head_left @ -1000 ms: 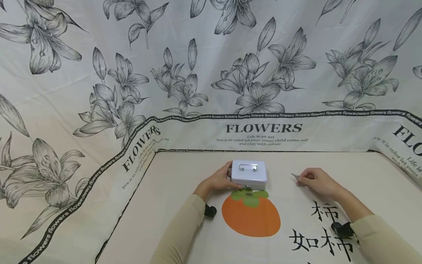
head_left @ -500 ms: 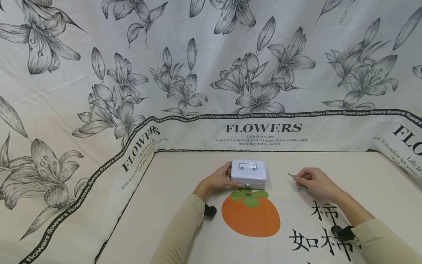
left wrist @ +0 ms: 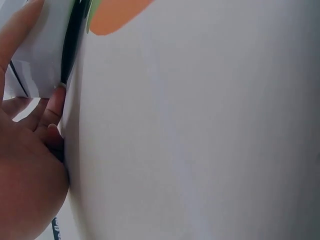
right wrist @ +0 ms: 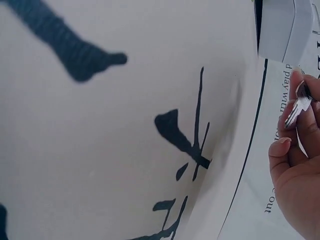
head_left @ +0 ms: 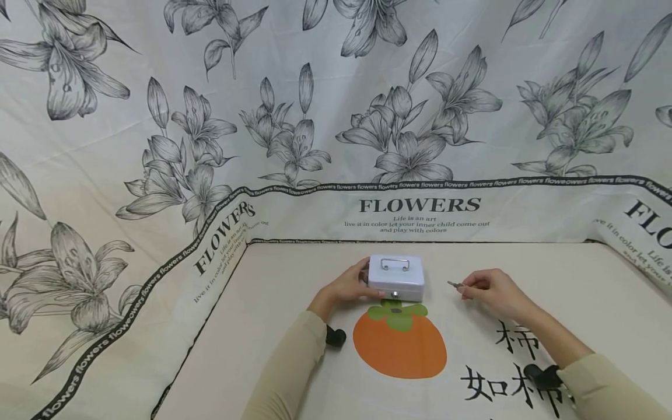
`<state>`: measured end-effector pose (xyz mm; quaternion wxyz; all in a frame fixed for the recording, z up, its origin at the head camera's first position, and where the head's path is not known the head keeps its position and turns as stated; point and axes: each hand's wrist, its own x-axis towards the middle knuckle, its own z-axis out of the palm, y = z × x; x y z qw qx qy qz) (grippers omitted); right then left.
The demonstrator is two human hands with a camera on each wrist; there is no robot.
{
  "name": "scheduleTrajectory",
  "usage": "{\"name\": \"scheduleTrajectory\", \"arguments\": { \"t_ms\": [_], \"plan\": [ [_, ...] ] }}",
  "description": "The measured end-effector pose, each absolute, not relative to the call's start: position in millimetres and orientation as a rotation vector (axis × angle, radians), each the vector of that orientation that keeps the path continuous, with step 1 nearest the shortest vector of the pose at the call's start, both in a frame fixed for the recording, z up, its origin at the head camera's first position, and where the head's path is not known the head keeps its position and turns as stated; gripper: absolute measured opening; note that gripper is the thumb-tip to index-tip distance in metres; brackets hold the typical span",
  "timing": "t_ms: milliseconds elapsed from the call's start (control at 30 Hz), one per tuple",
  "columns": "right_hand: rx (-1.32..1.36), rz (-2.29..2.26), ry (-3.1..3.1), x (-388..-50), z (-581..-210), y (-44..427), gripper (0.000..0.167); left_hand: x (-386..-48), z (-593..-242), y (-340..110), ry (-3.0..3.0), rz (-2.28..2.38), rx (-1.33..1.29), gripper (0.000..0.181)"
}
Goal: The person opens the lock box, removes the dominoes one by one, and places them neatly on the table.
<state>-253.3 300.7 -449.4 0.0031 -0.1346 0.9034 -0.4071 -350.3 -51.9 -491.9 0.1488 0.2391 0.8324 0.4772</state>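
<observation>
A small white metal cash box [head_left: 396, 279] with a wire handle on its lid and a lock on its front stands closed on the table. My left hand [head_left: 346, 286] grips its left end, thumb along the front and the other fingers round the side. In the left wrist view those fingers touch the corner of the box [left wrist: 45, 55]. To the right of the box, my right hand [head_left: 499, 290] pinches a small silver key [head_left: 454, 284], which points left and is apart from the box. The right wrist view shows the key's [right wrist: 299, 111] toothed blade between thumb and fingers.
The pale table mat [head_left: 294, 262] bears a printed orange persimmon [head_left: 400, 344] in front of the box and black brush characters [head_left: 485, 382] at the right. A flower-print curtain [head_left: 420, 213] encloses the back and sides.
My right hand has moved a little left with the key, nearer to the box. The left hand and the box have stayed in place.
</observation>
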Motion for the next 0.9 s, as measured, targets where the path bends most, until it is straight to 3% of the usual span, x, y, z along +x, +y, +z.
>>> {"name": "scheduleTrajectory", "arguments": {
  "t_ms": [900],
  "plan": [
    [-0.575, -1.28, 2.828, -246, -440, 249, 0.014, -350, -490, -49, 2.311, 1.51, 0.58, 0.087]
  ]
}}
